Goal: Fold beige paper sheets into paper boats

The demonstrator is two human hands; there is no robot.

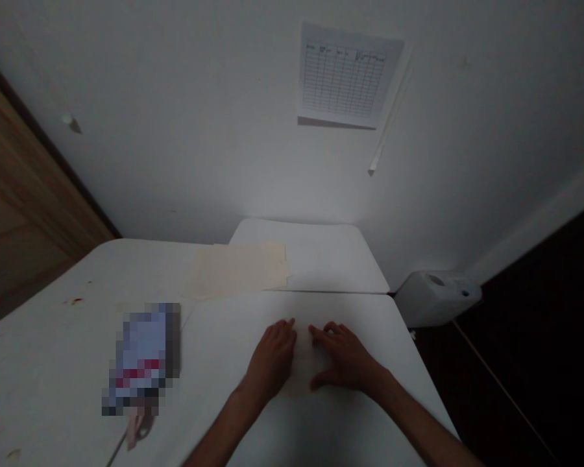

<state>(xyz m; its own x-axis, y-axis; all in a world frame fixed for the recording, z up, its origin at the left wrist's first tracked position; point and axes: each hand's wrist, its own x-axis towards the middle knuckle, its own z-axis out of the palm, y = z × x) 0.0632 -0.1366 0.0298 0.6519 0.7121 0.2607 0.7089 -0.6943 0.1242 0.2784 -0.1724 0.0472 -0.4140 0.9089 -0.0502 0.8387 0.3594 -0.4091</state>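
Bare forearms [233,415] converged forward. Left hand [272,357] lay knuckles up, fingers [282,329] bunched; right hand [345,357], well apart from it, had thumb [321,379] spread from bent forefinger [317,335].

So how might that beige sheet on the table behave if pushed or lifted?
The beige sheet looks thin, so it is probably light and may flex when lifted. Lying flat on the smooth-looking white table, it would likely slide, not tip.

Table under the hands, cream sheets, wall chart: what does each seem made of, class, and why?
Table: probably laminate or plastic, whitish, smooth, rounded corners.
Cream sheets: likely paper or thin card, matt, flat, thin edges.
Wall chart: probably matt white paper, printed grid, shadowed lower edge.
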